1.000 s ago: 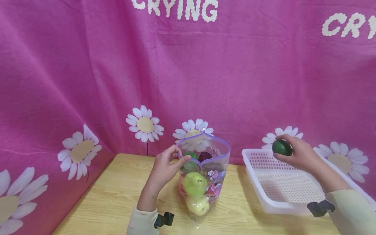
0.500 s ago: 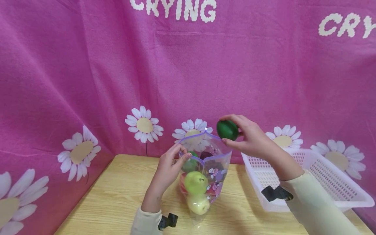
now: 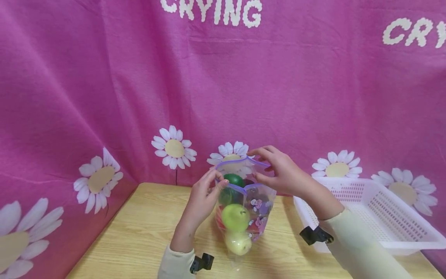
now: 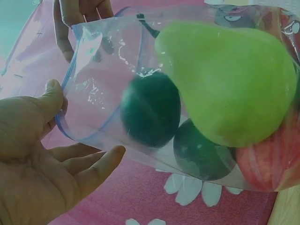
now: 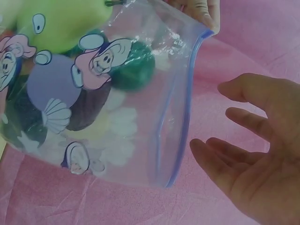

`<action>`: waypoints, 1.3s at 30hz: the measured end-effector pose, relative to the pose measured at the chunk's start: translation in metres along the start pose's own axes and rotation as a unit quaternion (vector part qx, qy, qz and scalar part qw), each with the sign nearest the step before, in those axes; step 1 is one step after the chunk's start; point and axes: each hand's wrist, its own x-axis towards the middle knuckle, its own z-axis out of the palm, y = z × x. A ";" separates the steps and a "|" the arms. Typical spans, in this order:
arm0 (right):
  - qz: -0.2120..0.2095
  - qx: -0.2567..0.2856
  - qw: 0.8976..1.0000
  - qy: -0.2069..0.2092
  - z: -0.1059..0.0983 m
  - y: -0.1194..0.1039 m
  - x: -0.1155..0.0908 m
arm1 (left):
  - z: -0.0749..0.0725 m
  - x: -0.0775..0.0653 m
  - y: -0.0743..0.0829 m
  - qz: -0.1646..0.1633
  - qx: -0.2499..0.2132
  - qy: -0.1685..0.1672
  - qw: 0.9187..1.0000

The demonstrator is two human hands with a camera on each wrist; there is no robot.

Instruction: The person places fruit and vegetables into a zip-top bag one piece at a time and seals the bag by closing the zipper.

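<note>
A clear zip bag [image 3: 259,193] with a purple rim and cartoon prints stands on the table, its mouth open. My left hand [image 3: 202,195] pinches the left side of that rim between thumb and fingers. Over the bag's right side, my right hand [image 3: 283,170] has its fingers spread; the right wrist view shows nothing in them, apart from the rim. Inside the bag are a dark green oval fruit [image 4: 151,110], a second dark green fruit [image 4: 204,152] below it, a green pear [image 4: 229,84], a pale yellow fruit [image 3: 238,243] and something red [image 4: 265,166], partly hidden.
A white perforated plastic basket [image 3: 411,245] stands at the right of the wooden table [image 3: 139,236]. Behind the table hangs a pink cloth [image 3: 278,77] with daisies and white letters. Black camera mounts [image 3: 202,263] sit on both wrists.
My right hand has carried the dark green fruit leftward from over the basket to the bag and let it go inside. The left hand keeps hold of the rim.
</note>
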 end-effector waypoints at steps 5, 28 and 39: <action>0.007 -0.006 1.000 -0.003 -0.002 -0.001 -0.004 | 0.000 0.001 0.000 0.008 0.003 0.009 1.000; 0.089 -0.032 0.989 0.116 0.066 -0.042 -0.084 | 0.003 -0.008 0.012 -0.018 0.072 0.023 0.997; 0.115 -0.077 0.978 0.153 0.077 -0.042 -0.077 | 0.016 -0.010 0.038 -0.028 0.078 0.103 0.991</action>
